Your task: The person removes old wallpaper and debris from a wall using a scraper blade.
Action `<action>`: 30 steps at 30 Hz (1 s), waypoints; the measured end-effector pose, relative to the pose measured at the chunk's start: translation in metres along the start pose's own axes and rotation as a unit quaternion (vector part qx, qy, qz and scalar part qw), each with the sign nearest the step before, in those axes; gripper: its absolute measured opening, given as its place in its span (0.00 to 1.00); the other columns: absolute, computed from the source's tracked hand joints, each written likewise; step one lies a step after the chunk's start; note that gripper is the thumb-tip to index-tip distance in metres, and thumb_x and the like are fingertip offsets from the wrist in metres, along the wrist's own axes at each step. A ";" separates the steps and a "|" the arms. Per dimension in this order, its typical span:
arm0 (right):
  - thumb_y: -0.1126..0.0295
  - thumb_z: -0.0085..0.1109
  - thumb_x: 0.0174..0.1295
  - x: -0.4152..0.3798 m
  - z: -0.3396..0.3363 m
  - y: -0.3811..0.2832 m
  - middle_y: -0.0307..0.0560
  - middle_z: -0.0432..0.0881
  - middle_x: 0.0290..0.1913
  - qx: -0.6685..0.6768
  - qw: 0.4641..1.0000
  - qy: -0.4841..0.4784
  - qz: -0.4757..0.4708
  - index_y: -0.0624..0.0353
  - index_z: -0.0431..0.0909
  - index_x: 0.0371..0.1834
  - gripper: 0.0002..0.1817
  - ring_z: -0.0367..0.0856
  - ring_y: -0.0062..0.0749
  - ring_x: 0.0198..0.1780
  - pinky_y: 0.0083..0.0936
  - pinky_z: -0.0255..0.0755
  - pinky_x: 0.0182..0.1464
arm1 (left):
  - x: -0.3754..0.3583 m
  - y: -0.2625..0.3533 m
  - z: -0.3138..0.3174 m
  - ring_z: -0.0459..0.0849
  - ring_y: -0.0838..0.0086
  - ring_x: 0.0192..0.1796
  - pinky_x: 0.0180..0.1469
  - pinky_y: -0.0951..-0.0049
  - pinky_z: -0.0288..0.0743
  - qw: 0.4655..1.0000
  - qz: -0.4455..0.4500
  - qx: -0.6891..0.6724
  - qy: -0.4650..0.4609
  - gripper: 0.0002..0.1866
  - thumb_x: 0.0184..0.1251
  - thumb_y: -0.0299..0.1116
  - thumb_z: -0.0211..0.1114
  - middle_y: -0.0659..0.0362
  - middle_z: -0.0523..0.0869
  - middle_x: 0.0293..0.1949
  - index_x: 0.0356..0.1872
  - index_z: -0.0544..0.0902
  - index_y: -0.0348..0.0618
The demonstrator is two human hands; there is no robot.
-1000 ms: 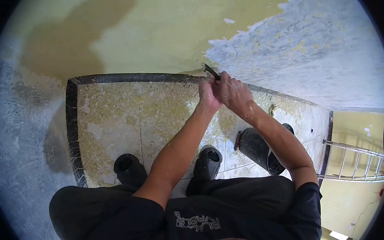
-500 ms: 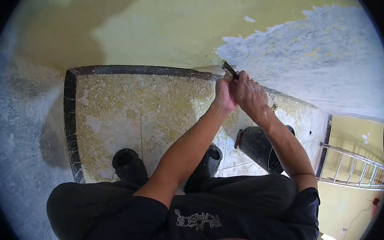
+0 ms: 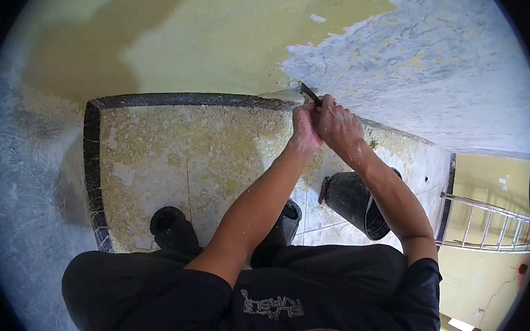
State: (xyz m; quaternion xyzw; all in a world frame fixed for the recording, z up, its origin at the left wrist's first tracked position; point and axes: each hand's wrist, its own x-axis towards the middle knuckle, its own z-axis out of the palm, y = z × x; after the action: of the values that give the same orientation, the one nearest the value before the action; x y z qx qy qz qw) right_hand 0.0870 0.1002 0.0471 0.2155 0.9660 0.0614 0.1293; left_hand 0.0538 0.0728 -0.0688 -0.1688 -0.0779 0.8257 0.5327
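Note:
Both my hands are together low at the wall (image 3: 211, 47). My right hand (image 3: 342, 126) is closed round the dark handle of a scraper (image 3: 309, 93). Just left of it, my left hand (image 3: 305, 129) is also closed on the scraper, its fingers partly hidden. The tool's blade points up and left, at the border between yellow paint and the bare greyish patch (image 3: 375, 57). Bits of pale flake cling to my hands and forearms.
Scraped paint flakes cover the tiled floor (image 3: 156, 153), bordered by a dark baseboard strip (image 3: 190, 98). A black bucket (image 3: 354, 202) lies tilted by my right forearm. Dark footwear (image 3: 173, 226) shows below. A metal ladder (image 3: 487, 208) is at the far right.
The scraper and both hands have shifted slightly left along the paint edge. The whole view has also shifted a little. My grip looks the same.

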 end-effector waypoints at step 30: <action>0.66 0.43 0.69 0.013 0.041 0.011 0.60 0.84 0.29 -0.011 0.999 0.014 -0.039 0.64 0.66 0.43 0.11 0.87 0.51 0.31 0.41 0.81 0.32 | 0.022 0.001 -0.041 0.84 0.59 0.45 0.54 0.60 0.78 0.999 0.017 -0.047 -0.012 0.15 0.65 0.37 0.52 0.49 0.86 0.41 0.40 0.82 0.37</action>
State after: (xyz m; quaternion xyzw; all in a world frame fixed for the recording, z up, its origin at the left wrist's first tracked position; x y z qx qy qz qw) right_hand 0.0909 0.1187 0.0071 0.1751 0.9747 0.0700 0.1204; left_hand 0.0596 0.0900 -0.1120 -0.1850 -0.1197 0.8321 0.5090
